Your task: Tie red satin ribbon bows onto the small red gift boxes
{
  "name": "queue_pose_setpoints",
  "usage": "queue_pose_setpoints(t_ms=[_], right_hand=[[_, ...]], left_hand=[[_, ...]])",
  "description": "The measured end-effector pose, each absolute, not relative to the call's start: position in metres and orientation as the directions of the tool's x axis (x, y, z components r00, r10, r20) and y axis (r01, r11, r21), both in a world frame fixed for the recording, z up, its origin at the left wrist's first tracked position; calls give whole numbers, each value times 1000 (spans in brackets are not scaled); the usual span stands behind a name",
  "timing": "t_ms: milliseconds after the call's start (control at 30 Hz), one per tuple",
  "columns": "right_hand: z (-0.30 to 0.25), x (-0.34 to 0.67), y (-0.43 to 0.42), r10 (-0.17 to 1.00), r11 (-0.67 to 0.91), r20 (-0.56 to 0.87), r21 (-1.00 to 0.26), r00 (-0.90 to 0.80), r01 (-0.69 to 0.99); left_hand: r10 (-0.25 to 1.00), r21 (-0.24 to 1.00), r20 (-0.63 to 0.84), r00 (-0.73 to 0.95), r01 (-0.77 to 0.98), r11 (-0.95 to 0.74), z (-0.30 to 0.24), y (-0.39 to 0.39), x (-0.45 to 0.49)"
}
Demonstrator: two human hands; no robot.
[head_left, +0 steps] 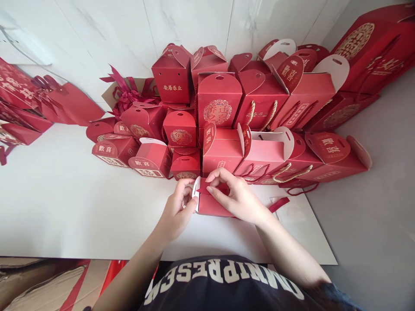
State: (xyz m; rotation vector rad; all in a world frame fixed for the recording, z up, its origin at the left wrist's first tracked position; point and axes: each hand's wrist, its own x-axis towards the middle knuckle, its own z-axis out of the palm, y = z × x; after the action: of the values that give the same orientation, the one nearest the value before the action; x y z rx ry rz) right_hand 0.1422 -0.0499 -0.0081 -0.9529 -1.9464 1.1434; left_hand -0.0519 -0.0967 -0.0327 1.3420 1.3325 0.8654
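Observation:
A small red paper box (pixel 210 206) stands on the white table (pixel 65 207) right in front of me. My left hand (pixel 177 208) grips its left side, fingers curled round a white-backed flap. On the box's top my right hand (pixel 234 195) presses, its fingers pinching a red flap or ribbon there. Both hands are closed on the box. A loose red ribbon strip (pixel 279 204) lies just right of my right hand.
Several finished red gift boxes (pixel 219 103) with gold print and rope handles are stacked against the marble wall behind the box. Larger red bags (pixel 372 52) sit at the far right, more at the far left (pixel 19 108). Cardboard lies below the table edge (pixel 42 289).

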Motion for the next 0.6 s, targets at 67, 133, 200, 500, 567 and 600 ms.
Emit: queue_pose_setpoints(t_ms=[67, 133, 200, 500, 567, 600], right_hand=[[-9, 142, -49, 845, 346, 188, -906, -500, 245], [-9, 141, -49, 839, 350, 190, -906, -509, 239], [-9, 139, -48, 832, 353, 188, -905, -522, 236], [-5, 137, -50, 834, 397, 213, -872, -509, 287], [-5, 148, -55, 854, 431, 265, -842, -447, 324], [-6, 156, -57, 867, 432, 277, -832, -414, 347]], left_hand=[[978, 960, -158, 133, 254, 121, -33, -97, -52], [978, 958, -154, 137, 263, 114, -33, -97, -52], [978, 956, -151, 145, 273, 107, -31, -98, -52], [987, 991, -119, 110, 66, 113, -37, -89, -52], [998, 998, -67, -17, -1, 67, -36, -87, -61], [995, 999, -32, -94, -37, 29, -34, -87, -67]])
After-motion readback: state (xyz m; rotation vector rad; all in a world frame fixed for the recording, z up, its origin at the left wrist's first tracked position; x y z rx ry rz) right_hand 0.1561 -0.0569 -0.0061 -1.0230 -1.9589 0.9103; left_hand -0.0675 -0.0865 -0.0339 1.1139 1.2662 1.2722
